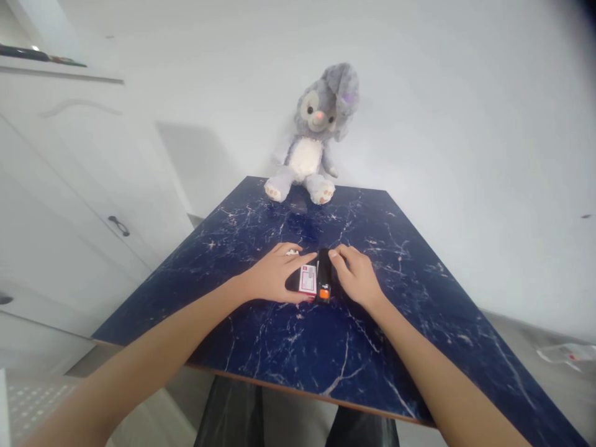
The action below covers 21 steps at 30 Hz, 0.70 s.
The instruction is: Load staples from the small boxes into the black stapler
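Near the middle of the table, a small red-and-white box [308, 279] lies beside a long black stapler [325, 273] with an orange patch at its near end. My left hand [277, 274] reaches around the box, thumb against its near edge and index finger at its far edge. Part of a small white thing [292, 252] shows behind the left fingers; its kind is unclear. At the stapler's far end, my right hand [356, 273] has its thumb against the side and its fingers curled, their tips partly hidden.
The dark blue marble-patterned table [288, 347] narrows toward the wall. A grey plush rabbit [310, 136] sits at its far edge. White cabinets [69, 186] stand on the left. A white and red wrapper-like item [568, 355] lies on the floor at right.
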Tool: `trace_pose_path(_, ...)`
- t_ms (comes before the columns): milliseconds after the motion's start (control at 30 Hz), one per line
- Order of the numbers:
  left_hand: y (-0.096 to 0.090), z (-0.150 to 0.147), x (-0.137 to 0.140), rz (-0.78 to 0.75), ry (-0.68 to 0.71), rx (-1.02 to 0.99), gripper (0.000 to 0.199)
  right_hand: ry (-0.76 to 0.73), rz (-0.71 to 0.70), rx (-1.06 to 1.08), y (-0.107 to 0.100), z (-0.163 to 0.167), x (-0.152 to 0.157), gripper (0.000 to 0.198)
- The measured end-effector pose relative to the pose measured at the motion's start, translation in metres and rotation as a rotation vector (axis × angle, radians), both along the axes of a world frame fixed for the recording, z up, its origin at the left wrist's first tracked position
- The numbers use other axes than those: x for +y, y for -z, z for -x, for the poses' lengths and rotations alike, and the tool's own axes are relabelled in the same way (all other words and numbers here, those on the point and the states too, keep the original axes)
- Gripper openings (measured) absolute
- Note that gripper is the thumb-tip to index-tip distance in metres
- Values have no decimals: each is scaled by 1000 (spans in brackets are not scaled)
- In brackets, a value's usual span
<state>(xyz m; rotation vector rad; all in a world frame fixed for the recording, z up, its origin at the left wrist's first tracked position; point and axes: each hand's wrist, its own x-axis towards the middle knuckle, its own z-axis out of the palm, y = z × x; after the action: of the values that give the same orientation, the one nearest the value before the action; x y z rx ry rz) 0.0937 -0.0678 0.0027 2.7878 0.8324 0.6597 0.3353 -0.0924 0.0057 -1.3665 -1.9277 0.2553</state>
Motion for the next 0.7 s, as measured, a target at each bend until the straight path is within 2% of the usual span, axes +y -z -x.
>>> trace_pose_path(67, -1, 2, 3, 13, 20, -6, 89, 48, 8, 48, 4, -1, 2, 38)
trace_pose_path(133, -2, 4, 8, 26, 3, -51, 70, 107, 21, 96, 8, -2, 5, 39)
trace_pose_path(167, -1, 5, 12, 22, -46, -83, 58, 138, 30, 111, 10, -3, 7, 39)
trace_pose_path(233, 3, 8, 21, 18, -234, -139, 42, 196, 71, 113, 13, -6, 10, 36)
trace_pose_path(300, 9, 10, 30, 71, -417, -161, 33, 230, 143, 72, 16, -9, 14, 30)
trace_pose_path(367, 16, 11, 37, 166, -490, -162, 27, 234, 202, 11, 18, -12, 16, 24)
trace_pose_path(467, 22, 11, 39, 238, -481, -156, 26, 185, 235, -35, 17, -14, 17, 18)
trace_pose_path(600, 23, 6, 32, 245, -419, -171, 41, 30, 335, -14, 13, -13, 15, 20)
trace_pose_path(700, 22, 4, 27, 240, -331, -157, 50, -18, 395, 30, 12, -13, 14, 27)
